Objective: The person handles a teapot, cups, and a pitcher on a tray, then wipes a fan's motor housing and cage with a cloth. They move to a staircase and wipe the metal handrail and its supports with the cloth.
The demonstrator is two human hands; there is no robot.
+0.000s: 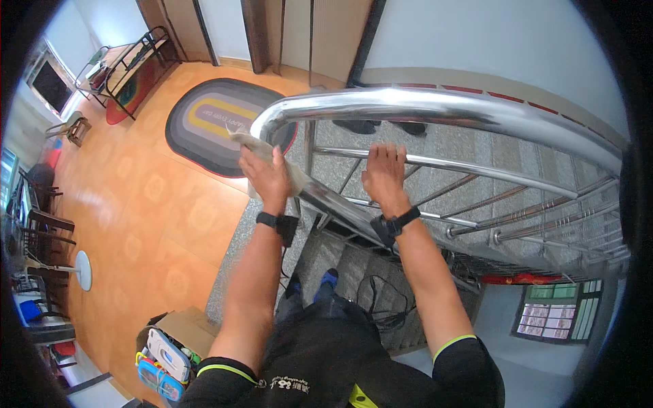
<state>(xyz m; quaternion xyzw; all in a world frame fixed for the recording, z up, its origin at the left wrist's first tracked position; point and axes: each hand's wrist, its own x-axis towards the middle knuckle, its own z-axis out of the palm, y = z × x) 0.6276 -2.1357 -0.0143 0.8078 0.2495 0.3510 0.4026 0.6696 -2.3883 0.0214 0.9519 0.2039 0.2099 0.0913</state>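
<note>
A thick, shiny metal handrail (415, 105) bends round at the top of a staircase. At its bend, my left hand (267, 178) presses a pale cloth (298, 179) against the tube, fingers closed around it. The cloth wraps partly round the rail, and one end sticks out beyond my fingers. Farther right, my right hand (386, 175) has its fingers curled over a thinner metal bar (496, 175) below the handrail. Dark bands with small devices sit on both my wrists.
Grey speckled stairs (544, 153) run beyond the railing. I stand on a step, near a coiled black cable (384, 316). An oval grey and yellow mat (221, 126) lies on the orange floor. A cardboard box (187, 331) with cleaning things stands at lower left; chairs line the far left.
</note>
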